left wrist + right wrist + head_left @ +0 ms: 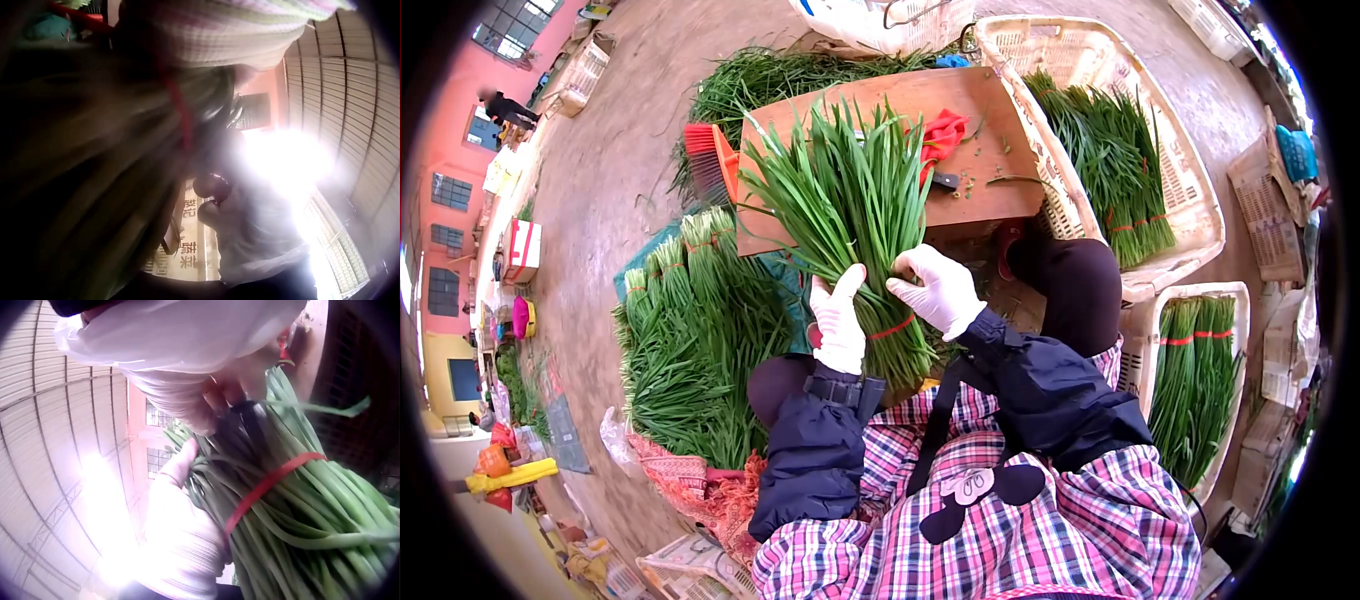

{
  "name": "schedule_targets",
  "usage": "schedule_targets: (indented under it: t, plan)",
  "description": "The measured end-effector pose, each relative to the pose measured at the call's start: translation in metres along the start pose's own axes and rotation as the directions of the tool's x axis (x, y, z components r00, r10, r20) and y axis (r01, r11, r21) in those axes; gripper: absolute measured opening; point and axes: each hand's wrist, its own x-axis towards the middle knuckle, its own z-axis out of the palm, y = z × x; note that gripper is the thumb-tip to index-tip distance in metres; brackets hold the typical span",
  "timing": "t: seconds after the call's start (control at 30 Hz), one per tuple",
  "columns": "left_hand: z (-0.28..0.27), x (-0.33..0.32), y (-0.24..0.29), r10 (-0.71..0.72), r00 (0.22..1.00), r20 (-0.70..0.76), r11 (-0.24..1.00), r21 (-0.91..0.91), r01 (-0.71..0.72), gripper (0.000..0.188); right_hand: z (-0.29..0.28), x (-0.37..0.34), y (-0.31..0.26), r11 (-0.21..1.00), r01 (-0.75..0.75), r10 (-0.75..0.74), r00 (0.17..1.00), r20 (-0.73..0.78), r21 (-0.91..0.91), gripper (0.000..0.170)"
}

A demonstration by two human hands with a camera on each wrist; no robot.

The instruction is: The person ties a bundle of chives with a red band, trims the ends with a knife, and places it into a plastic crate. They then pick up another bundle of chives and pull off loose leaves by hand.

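The left hand [838, 318], in a white glove, grips the left side of a bundle of long green leaves [855, 195], its thumb against the stalks. The right hand [942, 288], gloved too, has its fingers bent and clamped on leaves at the bundle's other side. A red band [893, 327] circles the stalks below both hands. The bundle is held in front of the bench [990, 115], leaf tips over its top, stalk ends toward the lap on the near side.

On the bench, right of the leaf tips, are a red cloth [943, 136] and a knife with a dark handle [945, 181]. A red and orange brush [726, 165] is at the bench's left edge, and loose leaves [765, 85] are heaped beyond its far left side. Left of the bench and nearer the person lies a pile of tied bundles [700, 345]. Just right of the bench, a large pale crate [1090, 42] contains more bundles; a smaller crate [1205, 290], nearer the person, contains others.
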Motion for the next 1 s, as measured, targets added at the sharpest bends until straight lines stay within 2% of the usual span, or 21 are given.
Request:
schedule_targets:
  t: [0.07,0.17,0.2,0.23,0.27,0.37,0.5,0.63,0.67,0.73,0.77,0.8,0.83,0.87,0.93,1.0]
  plan:
    - [-0.005,0.004,-0.004,0.002,1.000,0.012,1.000,0.019,-0.002,0.036,0.006,0.000,0.007,0.999,0.042,-0.043,0.999,0.017,0.012,0.017]
    - [-0.005,0.003,-0.004,-0.014,1.000,0.023,1.000,-0.001,0.014,0.036,0.010,-0.003,0.015,0.947,-0.042,0.041,0.999,0.009,0.319,0.014]
    - [-0.004,0.002,-0.002,-0.023,0.999,0.025,1.000,-0.016,0.023,0.036,0.013,-0.002,0.017,0.915,-0.100,0.099,0.995,0.024,0.392,0.008]
    - [-0.005,0.003,-0.002,-0.013,0.999,0.030,1.000,0.004,0.013,0.036,0.015,-0.004,0.018,0.751,-0.322,0.316,0.942,0.115,0.576,0.007]
    - [-0.005,0.003,-0.003,-0.012,0.999,0.039,1.000,-0.015,0.013,0.036,0.009,-0.003,0.007,0.501,-0.504,0.490,0.835,0.249,0.704,0.006]
    - [-0.007,0.006,-0.009,-0.002,0.997,0.078,1.000,-0.017,0.004,0.037,0.003,-0.005,0.006,0.300,-0.501,0.499,0.808,0.314,0.812,0.008]
    - [-0.005,0.003,-0.006,-0.022,0.992,0.122,1.000,-0.019,0.025,0.037,0.003,-0.001,0.012,0.233,-0.551,0.529,0.763,0.371,0.801,0.011]
    - [-0.002,0.001,-0.004,-0.002,0.993,0.120,1.000,-0.028,0.005,0.038,-0.012,0.012,0.020,0.134,-0.366,0.600,0.769,0.219,0.921,0.009]
    - [-0.006,0.003,-0.007,-0.011,0.993,0.116,1.000,-0.024,0.014,0.039,-0.025,0.017,0.022,0.154,-0.291,0.601,0.786,0.144,0.944,0.010]
    - [-0.009,0.004,-0.008,-0.007,0.994,0.113,1.000,-0.005,0.008,0.039,-0.048,0.024,0.036,0.539,-0.283,0.479,0.878,-0.012,0.794,0.013]
    - [-0.008,0.004,-0.006,0.005,0.993,0.115,1.000,0.007,-0.006,0.040,-0.059,0.029,0.038,0.961,-0.032,0.108,0.958,-0.266,0.275,0.018]
    - [-0.006,0.002,-0.005,0.015,0.993,0.117,1.000,0.016,-0.017,0.040,-0.066,0.032,0.037,0.892,0.241,-0.345,0.910,-0.232,-0.383,0.025]
    - [-0.005,0.000,-0.004,0.003,0.993,0.121,1.000,0.008,-0.004,0.043,-0.070,0.029,0.033,0.838,0.197,-0.341,0.917,-0.207,-0.509,0.039]
    - [-0.002,0.000,-0.003,0.003,0.988,0.151,1.000,-0.030,0.001,0.043,-0.070,0.030,0.021,0.848,0.214,-0.356,0.908,-0.221,-0.485,0.043]
    - [0.001,-0.003,-0.002,0.005,0.980,0.201,0.995,-0.102,0.016,0.045,-0.070,0.027,-0.019,0.976,0.114,-0.136,0.984,-0.115,-0.187,0.042]
    - [-0.002,-0.001,-0.006,0.027,0.974,0.226,0.996,-0.091,-0.007,0.045,-0.047,0.029,-0.030,0.979,0.205,-0.204,0.976,-0.075,0.007,0.036]
